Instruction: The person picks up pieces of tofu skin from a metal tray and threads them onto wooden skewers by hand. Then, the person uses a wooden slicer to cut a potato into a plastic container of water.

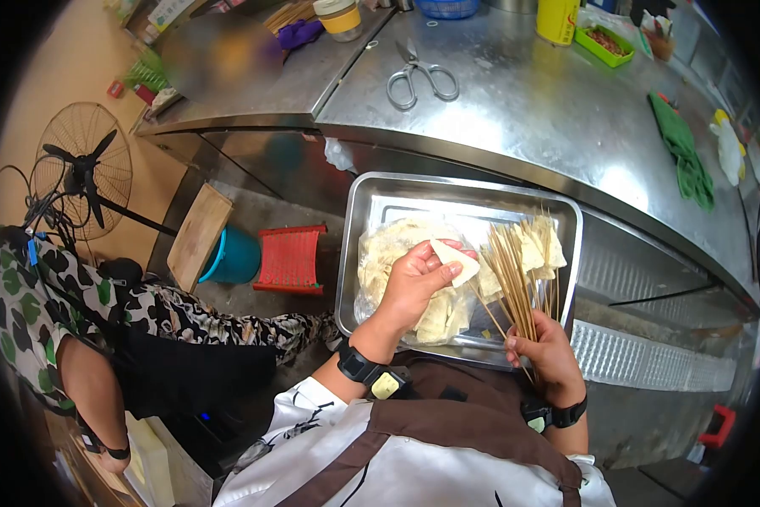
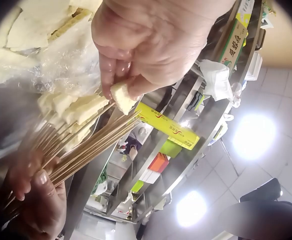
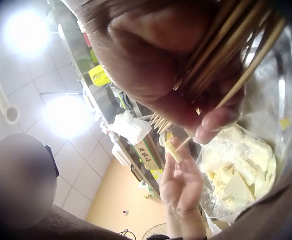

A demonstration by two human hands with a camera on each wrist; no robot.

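Note:
My left hand [image 1: 415, 283] pinches a pale triangular food slice [image 1: 457, 262], like tofu, between thumb and fingers. A bundle of bamboo skewers [image 1: 512, 275] is gripped in my right hand [image 1: 547, 353], to the right and nearer my body. One skewer [image 3: 251, 70] stands apart from the bundle, its tip right at the slice in the right wrist view. Pale slices [image 1: 545, 245] sit threaded on the far ends of several skewers. Below my left hand, a clear plastic bag [image 2: 71, 65] with many loose slices lies open in the metal tray [image 1: 464, 182].
Beyond the tray runs a steel counter [image 1: 515, 101] with scissors [image 1: 414, 80], a green cloth [image 1: 682, 152] and a green box [image 1: 604, 46]. On the left are a red stool [image 1: 289, 260], a teal bucket [image 1: 230, 258], a fan [image 1: 82, 169] and another person in camouflage [image 1: 25, 329].

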